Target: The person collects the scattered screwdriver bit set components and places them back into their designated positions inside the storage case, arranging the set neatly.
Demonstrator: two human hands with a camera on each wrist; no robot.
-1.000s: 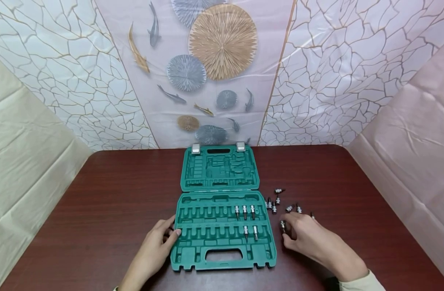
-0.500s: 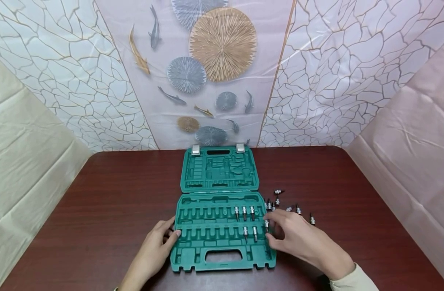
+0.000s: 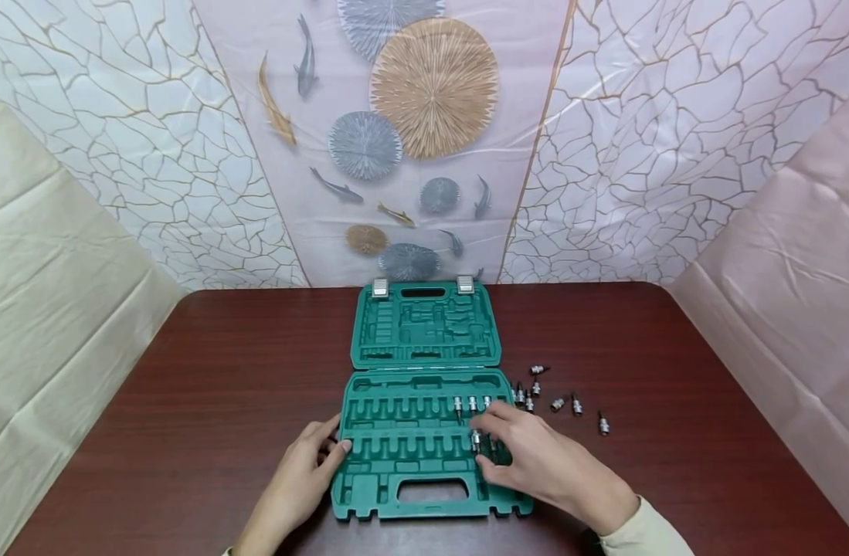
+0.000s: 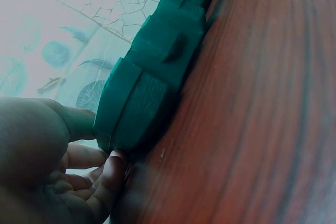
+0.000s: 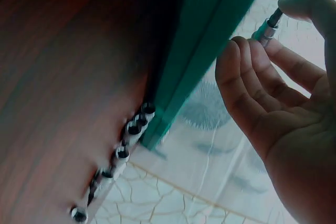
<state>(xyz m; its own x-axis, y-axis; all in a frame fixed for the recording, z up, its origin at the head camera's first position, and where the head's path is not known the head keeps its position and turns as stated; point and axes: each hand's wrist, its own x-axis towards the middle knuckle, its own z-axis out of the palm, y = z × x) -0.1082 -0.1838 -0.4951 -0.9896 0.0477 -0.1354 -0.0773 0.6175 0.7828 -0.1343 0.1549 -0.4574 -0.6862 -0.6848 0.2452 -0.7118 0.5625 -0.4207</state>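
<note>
Over the lower slot row of an open green tool case [image 3: 434,510], my right hand [image 3: 552,467] pinches a bit socket [image 3: 476,442] between thumb and fingers. The right wrist view shows this socket [image 5: 266,34] with its dark bit against the thumb tip and its silver body at the fingers. My left hand [image 3: 293,483] grips the case's left side, thumb on the rim; in the left wrist view its fingertips press the corner of the case [image 4: 142,98]. Bit sockets [image 3: 458,406] stand in the upper row's right end; those in the lower row are partly hidden by my right hand.
Several loose bit sockets [image 3: 558,404] lie on the brown table [image 3: 674,371] right of the case, one farther right [image 3: 603,423]. The moulded lid [image 3: 424,359] lies back toward the patterned wall covering [image 3: 434,85].
My right hand has carried the bit socket left from the table, across the case's right edge, to above the lower row. My left hand keeps its grip on the case.
</note>
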